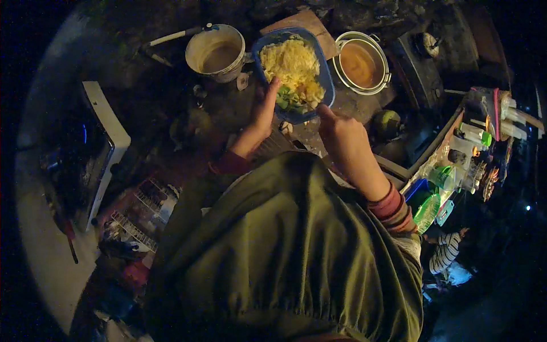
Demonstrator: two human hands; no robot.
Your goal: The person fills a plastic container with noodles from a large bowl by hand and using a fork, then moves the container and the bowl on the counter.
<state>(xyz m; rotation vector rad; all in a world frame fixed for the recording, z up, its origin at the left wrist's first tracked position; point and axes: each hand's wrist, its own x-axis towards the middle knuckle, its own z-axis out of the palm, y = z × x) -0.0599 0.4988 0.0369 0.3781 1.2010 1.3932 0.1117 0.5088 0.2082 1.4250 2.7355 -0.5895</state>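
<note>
A blue plastic container [330, 87] is tilted a little in front of me. Pale yellow shredded food [290, 60] fills most of it, with chopped green leaves [287, 99] at the near side. My left hand [263, 113] grips its left side, thumb over the rim and the other fingers out of sight underneath. At the near right corner is my right hand [342, 137], its fingers curled down by the food. Whether those fingers hold a utensil or the rim is hidden.
Left of the container stands a pail [216, 72] with greyish contents; on the right, a metal pot [361, 87] holds orange-brown liquid. A flat board [305, 21] lies behind. Bottles and tubs line a shelf [427, 164]. Farther right is a person in striped clothing [446, 252].
</note>
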